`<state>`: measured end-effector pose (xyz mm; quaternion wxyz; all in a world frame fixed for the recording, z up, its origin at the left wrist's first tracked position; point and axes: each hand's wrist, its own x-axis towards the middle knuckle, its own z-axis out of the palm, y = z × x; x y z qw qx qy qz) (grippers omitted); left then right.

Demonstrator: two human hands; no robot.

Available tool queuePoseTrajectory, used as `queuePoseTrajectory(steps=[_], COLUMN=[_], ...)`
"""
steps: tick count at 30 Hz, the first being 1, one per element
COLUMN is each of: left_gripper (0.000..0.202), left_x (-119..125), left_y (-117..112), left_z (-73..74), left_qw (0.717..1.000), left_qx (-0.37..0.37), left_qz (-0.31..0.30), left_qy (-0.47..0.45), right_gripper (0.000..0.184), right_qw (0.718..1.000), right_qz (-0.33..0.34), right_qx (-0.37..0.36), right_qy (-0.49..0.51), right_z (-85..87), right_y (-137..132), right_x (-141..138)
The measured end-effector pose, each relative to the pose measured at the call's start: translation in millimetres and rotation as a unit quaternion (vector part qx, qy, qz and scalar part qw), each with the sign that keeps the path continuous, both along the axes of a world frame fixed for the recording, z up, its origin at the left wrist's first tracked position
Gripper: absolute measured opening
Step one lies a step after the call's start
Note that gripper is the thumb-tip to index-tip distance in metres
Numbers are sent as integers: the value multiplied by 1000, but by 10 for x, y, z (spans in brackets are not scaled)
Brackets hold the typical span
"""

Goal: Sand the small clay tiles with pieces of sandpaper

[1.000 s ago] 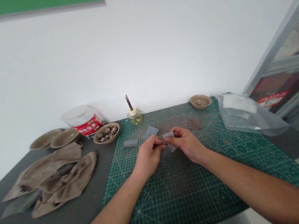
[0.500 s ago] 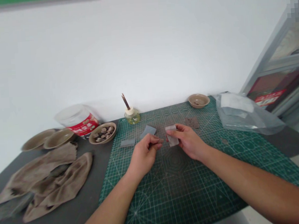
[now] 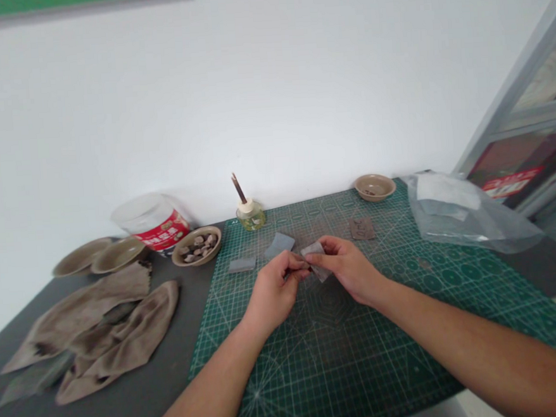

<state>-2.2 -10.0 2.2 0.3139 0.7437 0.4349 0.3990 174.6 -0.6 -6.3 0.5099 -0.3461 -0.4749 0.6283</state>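
Note:
Over the green cutting mat [image 3: 364, 355], my right hand [image 3: 351, 268] grips a small grey piece of sandpaper [image 3: 318, 270] between thumb and fingers. My left hand [image 3: 275, 290] is pinched closed against the left side of that piece; a small dark thing at its fingertips is too hidden to name. Just beyond my hands lie two grey-blue pieces of sandpaper, a tilted one [image 3: 280, 242] and a flat one [image 3: 242, 265]. A brown piece of sandpaper [image 3: 362, 228] with handwritten marks rests beyond my right hand.
At left are a bowl of small lumpy pieces [image 3: 179, 258], two other bowls [image 3: 76, 259], a red-labelled plastic jar [image 3: 160, 232] and brown cloths [image 3: 126, 346]. By the wall stand a reed diffuser [image 3: 250, 217] and a bowl [image 3: 375, 188]. A clear plastic bag [image 3: 474, 226] lies at right.
My hands have come together, so the left fingertips now meet the sandpaper in my right hand. That sandpaper has tilted. The whole view has shifted slightly.

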Motion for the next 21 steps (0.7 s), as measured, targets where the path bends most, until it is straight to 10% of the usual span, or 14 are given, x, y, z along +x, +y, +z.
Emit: queuePoseTrajectory(steps=[21], left_gripper=[13], left_x=[1], left_y=[-25], left_z=[-5], left_qw=[1000], left_qx=[7], left_qz=[12], left_qy=[-6], right_gripper=[23], right_qw=[999], right_qz=[29], right_qx=[-2], right_qy=[15], right_z=[-23], right_y=[12], right_x=[15])
